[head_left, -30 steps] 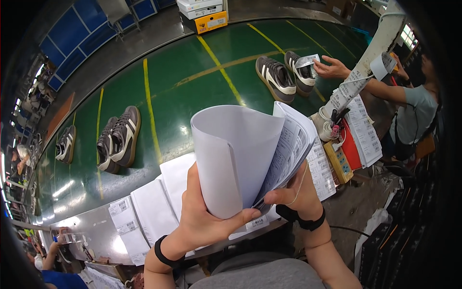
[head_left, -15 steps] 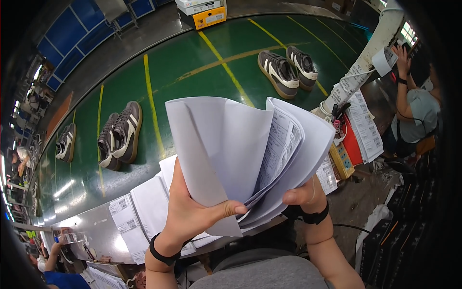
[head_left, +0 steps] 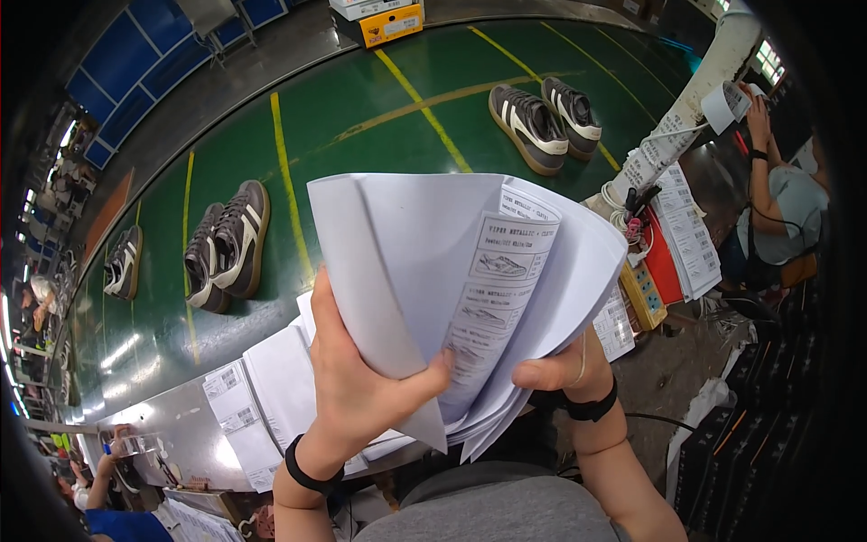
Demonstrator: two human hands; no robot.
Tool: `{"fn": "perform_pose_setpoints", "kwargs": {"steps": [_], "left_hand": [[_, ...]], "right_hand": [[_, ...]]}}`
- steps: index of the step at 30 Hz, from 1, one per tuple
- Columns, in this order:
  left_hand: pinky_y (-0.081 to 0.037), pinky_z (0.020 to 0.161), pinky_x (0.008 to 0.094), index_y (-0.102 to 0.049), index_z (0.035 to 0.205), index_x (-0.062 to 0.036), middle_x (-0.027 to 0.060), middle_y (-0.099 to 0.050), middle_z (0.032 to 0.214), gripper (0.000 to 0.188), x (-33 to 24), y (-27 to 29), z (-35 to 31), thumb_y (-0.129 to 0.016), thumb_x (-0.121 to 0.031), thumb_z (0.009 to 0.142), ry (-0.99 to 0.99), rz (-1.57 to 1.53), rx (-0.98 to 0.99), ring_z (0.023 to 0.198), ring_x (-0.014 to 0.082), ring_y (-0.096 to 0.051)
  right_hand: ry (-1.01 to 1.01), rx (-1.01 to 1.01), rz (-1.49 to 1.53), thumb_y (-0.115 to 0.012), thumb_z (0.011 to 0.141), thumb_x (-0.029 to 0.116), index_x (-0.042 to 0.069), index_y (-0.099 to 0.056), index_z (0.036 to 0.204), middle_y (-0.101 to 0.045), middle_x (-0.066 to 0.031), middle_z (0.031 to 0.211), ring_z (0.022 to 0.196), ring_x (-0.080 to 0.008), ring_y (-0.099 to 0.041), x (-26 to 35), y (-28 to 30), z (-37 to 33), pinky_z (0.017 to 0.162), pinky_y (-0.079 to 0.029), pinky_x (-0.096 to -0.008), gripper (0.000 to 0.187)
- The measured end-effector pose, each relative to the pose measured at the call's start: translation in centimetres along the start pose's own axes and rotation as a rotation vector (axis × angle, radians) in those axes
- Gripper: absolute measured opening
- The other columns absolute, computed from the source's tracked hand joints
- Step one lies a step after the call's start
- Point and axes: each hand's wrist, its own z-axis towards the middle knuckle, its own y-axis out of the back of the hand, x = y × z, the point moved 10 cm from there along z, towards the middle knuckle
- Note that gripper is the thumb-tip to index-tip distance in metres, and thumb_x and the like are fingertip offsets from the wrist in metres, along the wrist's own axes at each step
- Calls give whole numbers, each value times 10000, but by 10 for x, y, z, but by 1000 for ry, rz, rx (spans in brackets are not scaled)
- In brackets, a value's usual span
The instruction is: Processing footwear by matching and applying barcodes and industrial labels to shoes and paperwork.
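A thick sheaf of white label sheets (head_left: 424, 262) is bent between my two hands, above the near edge of the bench. My left hand (head_left: 366, 375) grips its left side, thumb lying across the inner face and fingers behind. On the other side, my right hand (head_left: 564, 366) is closed on the right part, thumb in front and its fingers mostly hidden by the paper. Between the two halves a curled sheet shows printed labels with small shoe drawings. Under and left of the sheaf, more white sheets (head_left: 280, 379) lie on the metal ledge.
Beyond the ledge a green conveyor belt (head_left: 361, 154) with yellow lines carries pairs of dark sneakers (head_left: 230, 244), (head_left: 533, 126). Shoe boxes (head_left: 388, 27) stand at its far side. A white post (head_left: 695, 99), power strip (head_left: 643, 296) and label stacks are at right. Other people work at both sides.
Sheets in the middle of the sheaf have been flipped, so a printed label face now shows. My left thumb has moved slightly up and left. The shoes have shifted a little.
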Motion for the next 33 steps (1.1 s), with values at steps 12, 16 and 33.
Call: {"fn": "perform_pose_setpoints", "kwargs": {"steps": [12,16,33], "left_hand": [[-460,971,390,-134,1495,86,260,-523,1282,1084,-3,11,4,-680,-112,580,-67,355,-5,1119,333,-590],[-476,954,375,-142,1492,88,227,-542,1271,1068,23,20,8,-674,-105,585,68,148,62,1107,288,-600],[-434,1017,426,-133,1504,67,299,-427,1375,1151,-1,24,-1,-841,-198,636,-109,395,-2,1227,352,-517]], "right_hand": [[-79,-64,163,-734,725,201,-48,-380,1404,-571,-160,1249,1183,-251,-556,-11,-11,5,1015,-443,-350,804],[-241,-51,254,-728,697,243,-51,-399,1393,-580,-186,1242,1163,-278,-578,-29,-8,-1,988,-472,-357,824],[-281,-166,178,-717,586,320,-88,-358,1389,-562,-267,1249,1068,-366,-638,-34,-22,0,898,-564,-427,970]]}}
